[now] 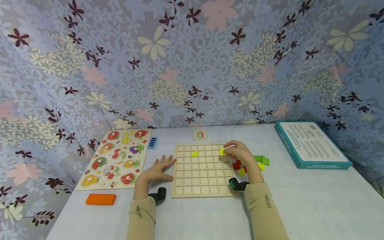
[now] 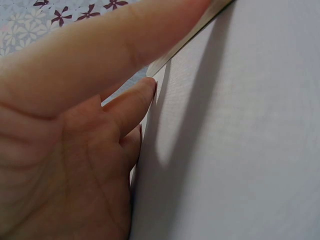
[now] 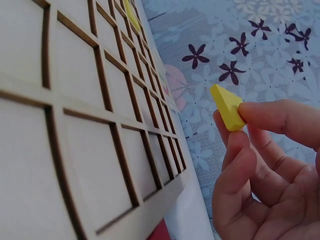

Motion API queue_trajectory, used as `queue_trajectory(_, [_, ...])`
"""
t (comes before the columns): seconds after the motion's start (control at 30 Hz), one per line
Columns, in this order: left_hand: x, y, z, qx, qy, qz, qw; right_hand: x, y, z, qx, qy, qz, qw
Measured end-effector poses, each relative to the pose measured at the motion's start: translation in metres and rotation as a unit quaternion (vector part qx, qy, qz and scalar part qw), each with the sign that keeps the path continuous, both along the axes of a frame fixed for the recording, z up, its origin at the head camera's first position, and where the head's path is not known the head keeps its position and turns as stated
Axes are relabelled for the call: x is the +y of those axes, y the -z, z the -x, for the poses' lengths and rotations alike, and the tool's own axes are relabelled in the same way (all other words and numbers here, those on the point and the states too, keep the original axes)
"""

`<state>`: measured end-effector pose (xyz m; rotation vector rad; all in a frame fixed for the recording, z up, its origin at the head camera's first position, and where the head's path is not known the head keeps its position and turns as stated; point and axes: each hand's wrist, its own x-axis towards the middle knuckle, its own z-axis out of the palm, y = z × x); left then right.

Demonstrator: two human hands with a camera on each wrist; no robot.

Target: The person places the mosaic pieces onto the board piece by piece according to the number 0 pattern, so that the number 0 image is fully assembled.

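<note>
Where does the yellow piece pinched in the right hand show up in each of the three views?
Head: the yellow piece sits at the right hand's fingertips, over the upper right corner of the wooden grid board.
Left wrist: not in view; only the left hand on the table.
Right wrist: right of centre, pinched between thumb and fingers, beside the board.
Shared landmark: the grid board, seen in the head and right wrist views.

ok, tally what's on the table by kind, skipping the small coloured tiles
Grid board: 1
Fruit puzzle board: 1
Teal box: 1
Orange block: 1
Blue block: 1
Pattern card: 1
Total: 6
Skipped tiles include the yellow tile pinched by the right hand.
</note>
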<state>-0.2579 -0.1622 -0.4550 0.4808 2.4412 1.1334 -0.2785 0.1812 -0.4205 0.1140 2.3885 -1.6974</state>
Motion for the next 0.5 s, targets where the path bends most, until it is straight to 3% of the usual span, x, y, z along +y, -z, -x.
queue_trajectory(0.5, [0.0,0.002,0.001,0.005,-0.004,0.005,1.0,-0.012,0.006,0.002,0.004,-0.026,0.019,0.999])
